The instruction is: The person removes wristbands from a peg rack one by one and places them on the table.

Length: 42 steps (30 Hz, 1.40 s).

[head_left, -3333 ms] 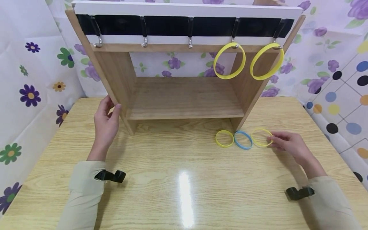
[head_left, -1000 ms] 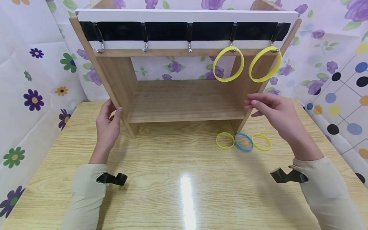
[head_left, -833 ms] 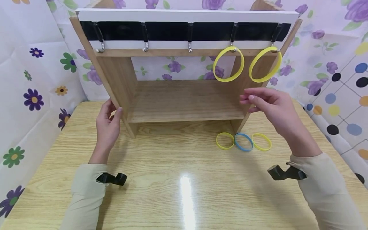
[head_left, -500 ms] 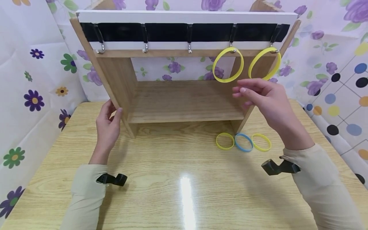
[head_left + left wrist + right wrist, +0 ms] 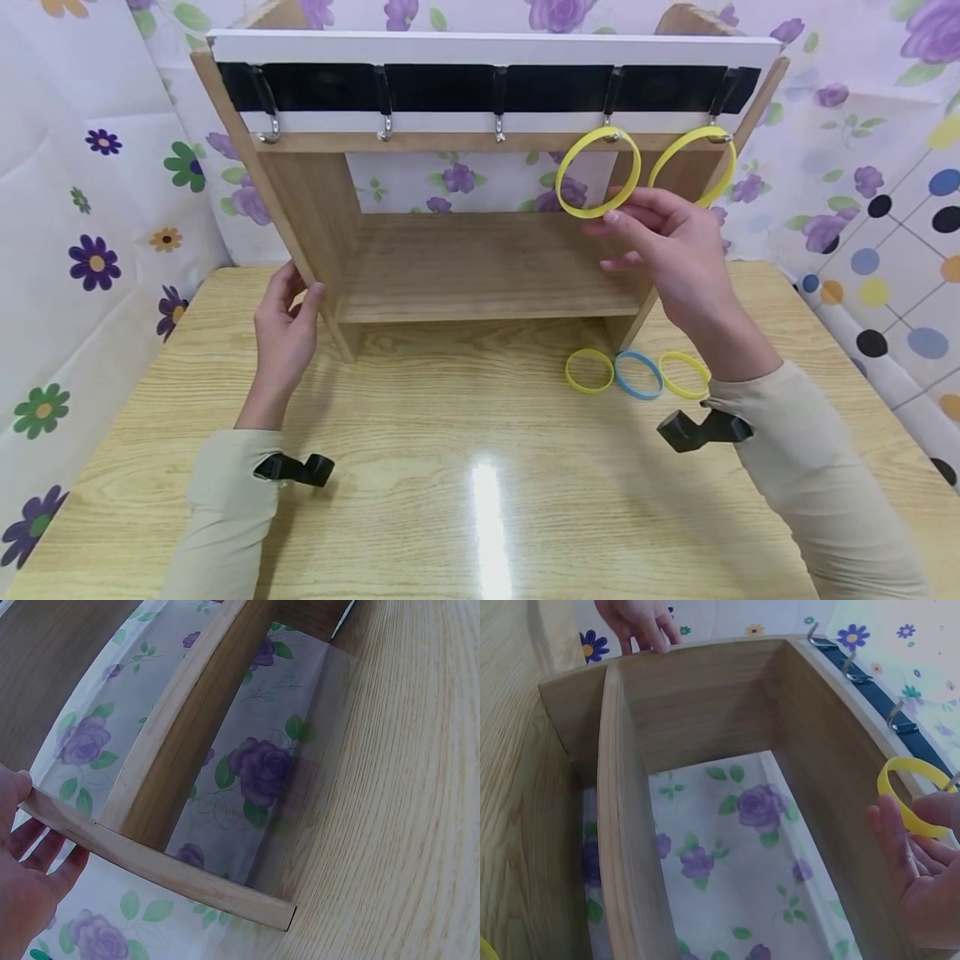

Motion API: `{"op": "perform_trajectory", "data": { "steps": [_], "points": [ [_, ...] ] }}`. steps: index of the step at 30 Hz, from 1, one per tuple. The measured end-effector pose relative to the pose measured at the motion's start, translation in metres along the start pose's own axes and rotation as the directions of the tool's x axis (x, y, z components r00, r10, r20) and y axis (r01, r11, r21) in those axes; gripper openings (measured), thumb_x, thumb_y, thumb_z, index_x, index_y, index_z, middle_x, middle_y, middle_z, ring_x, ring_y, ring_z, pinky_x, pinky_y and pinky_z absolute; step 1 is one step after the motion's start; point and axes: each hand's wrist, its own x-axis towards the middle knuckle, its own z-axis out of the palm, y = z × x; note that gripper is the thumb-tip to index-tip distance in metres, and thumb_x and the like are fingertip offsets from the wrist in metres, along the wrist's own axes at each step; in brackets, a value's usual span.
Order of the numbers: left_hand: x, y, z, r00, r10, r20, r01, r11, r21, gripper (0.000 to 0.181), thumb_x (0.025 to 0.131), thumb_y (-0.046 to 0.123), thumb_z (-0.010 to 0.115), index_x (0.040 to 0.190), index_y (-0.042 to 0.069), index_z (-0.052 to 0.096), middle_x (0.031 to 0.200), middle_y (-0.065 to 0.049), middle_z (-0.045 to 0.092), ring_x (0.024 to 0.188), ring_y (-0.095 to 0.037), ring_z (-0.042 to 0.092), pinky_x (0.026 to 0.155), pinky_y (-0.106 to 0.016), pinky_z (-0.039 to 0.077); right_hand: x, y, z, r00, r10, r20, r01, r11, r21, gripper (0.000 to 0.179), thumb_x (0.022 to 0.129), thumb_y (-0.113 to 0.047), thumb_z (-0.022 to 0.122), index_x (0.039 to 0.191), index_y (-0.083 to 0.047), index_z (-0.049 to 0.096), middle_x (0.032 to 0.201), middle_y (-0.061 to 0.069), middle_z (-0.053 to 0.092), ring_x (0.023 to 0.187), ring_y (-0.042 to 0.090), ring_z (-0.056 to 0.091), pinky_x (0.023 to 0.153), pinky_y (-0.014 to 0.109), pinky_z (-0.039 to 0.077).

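Note:
My left hand (image 5: 287,323) grips the left side panel of the wooden shelf (image 5: 480,267), thumb on the front edge and fingers behind it, as the left wrist view also shows. With thumb and fingers, my right hand (image 5: 678,250) pinches the lower right part of a yellow silicone wristband (image 5: 562,179), which still hangs on the fourth metal hook. Behind that hand another yellow wristband (image 5: 730,171) hangs from the rightmost hook, partly hidden. On the table lie a yellow wristband (image 5: 568,379), a blue wristband (image 5: 639,395) and a further yellow wristband (image 5: 684,394).
A black strip (image 5: 442,87) with several hooks runs along the shelf's white top board (image 5: 480,46). The three left hooks, such as the middle hook (image 5: 500,129), carry no band. Flowered cloth (image 5: 90,333) surrounds the wooden table (image 5: 420,500).
My right hand has let go of the right yellow wristband on the table, risen and moved left, and taken hold of the hanging one. My left hand keeps its grip on the shelf.

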Motion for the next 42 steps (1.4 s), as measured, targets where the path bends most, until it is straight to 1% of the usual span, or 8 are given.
{"op": "perform_trajectory", "data": {
  "steps": [5,9,14,20,25,30,34,42],
  "points": [
    [0.000,0.000,0.001,1.000,0.013,-0.003,-0.013,1.000,-0.010,0.040,0.097,0.002,0.054,0.138,0.000,0.049,0.121,-0.008,0.058,0.110,-0.009,0.054,0.087,-0.023,0.045,-0.001,0.000,0.003,1.000,-0.001,-0.028,0.004,0.996,0.084,0.024,0.089,-0.009,0.070,0.110,0.003,0.066,0.101,0.011,0.071,0.090,0.020,0.069,0.069,0.030,0.056],
    [0.000,0.000,0.001,1.000,0.007,-0.001,-0.007,1.000,-0.014,0.041,0.097,0.002,0.054,0.138,0.000,0.049,0.121,-0.008,0.058,0.110,-0.010,0.053,0.087,-0.023,0.045,-0.002,-0.001,0.006,0.999,0.006,-0.043,-0.001,0.991,0.132,0.020,0.088,-0.006,0.071,0.105,0.003,0.068,0.097,0.012,0.071,0.089,0.020,0.070,0.070,0.030,0.056],
    [-0.001,0.001,0.000,1.000,-0.002,0.007,0.002,1.000,-0.002,0.043,0.098,0.004,0.054,0.140,0.002,0.048,0.126,-0.010,0.057,0.114,-0.014,0.052,0.089,-0.025,0.045,-0.001,-0.005,0.006,0.999,-0.023,-0.048,0.032,0.982,0.185,0.021,0.086,-0.006,0.072,0.104,0.005,0.070,0.096,0.014,0.072,0.087,0.022,0.070,0.073,0.029,0.055],
    [-0.001,0.000,0.000,1.000,-0.003,0.008,0.002,1.000,0.009,0.043,0.098,0.005,0.054,0.140,0.003,0.048,0.126,-0.010,0.057,0.114,-0.013,0.052,0.090,-0.027,0.045,0.002,-0.013,0.007,0.997,-0.043,-0.060,0.056,0.969,0.241,0.022,0.085,-0.002,0.073,0.104,0.008,0.070,0.097,0.017,0.071,0.084,0.024,0.071,0.073,0.030,0.055],
    [-0.001,0.000,0.000,1.000,-0.003,0.007,0.003,1.000,0.008,0.043,0.098,0.005,0.054,0.140,0.003,0.048,0.126,-0.009,0.057,0.113,-0.012,0.052,0.089,-0.026,0.045,0.003,-0.021,0.008,0.995,-0.074,-0.059,0.088,0.958,0.271,0.021,0.084,0.000,0.072,0.103,0.010,0.069,0.096,0.019,0.070,0.084,0.025,0.071,0.072,0.030,0.055],
    [-0.002,0.000,0.000,1.000,-0.010,0.005,0.010,1.000,0.007,0.042,0.098,0.005,0.054,0.140,0.003,0.048,0.126,-0.011,0.057,0.114,-0.014,0.052,0.089,-0.026,0.045,0.001,-0.023,0.008,0.995,-0.092,-0.044,0.100,0.965,0.242,0.024,0.084,-0.001,0.073,0.106,0.009,0.069,0.096,0.017,0.071,0.083,0.024,0.071,0.072,0.031,0.055],
    [-0.002,-0.001,0.000,1.000,-0.013,0.009,0.013,1.000,0.011,0.043,0.099,0.008,0.053,0.141,0.005,0.047,0.130,-0.013,0.056,0.117,-0.016,0.052,0.091,-0.028,0.045,-0.003,-0.020,0.008,0.997,-0.077,-0.020,0.079,0.977,0.196,0.024,0.085,-0.002,0.072,0.108,0.006,0.070,0.097,0.014,0.071,0.085,0.023,0.070,0.072,0.030,0.055],
    [-0.001,-0.002,0.001,1.000,-0.013,0.003,0.013,1.000,0.003,0.043,0.099,0.009,0.053,0.141,0.005,0.047,0.128,-0.015,0.056,0.117,-0.016,0.052,0.090,-0.027,0.045,-0.011,-0.006,0.002,0.995,-0.048,0.087,0.039,0.994,0.104,0.019,0.088,-0.002,0.069,0.107,0.002,0.071,0.096,0.010,0.072,0.088,0.021,0.069,0.069,0.030,0.056]
  ]
}}
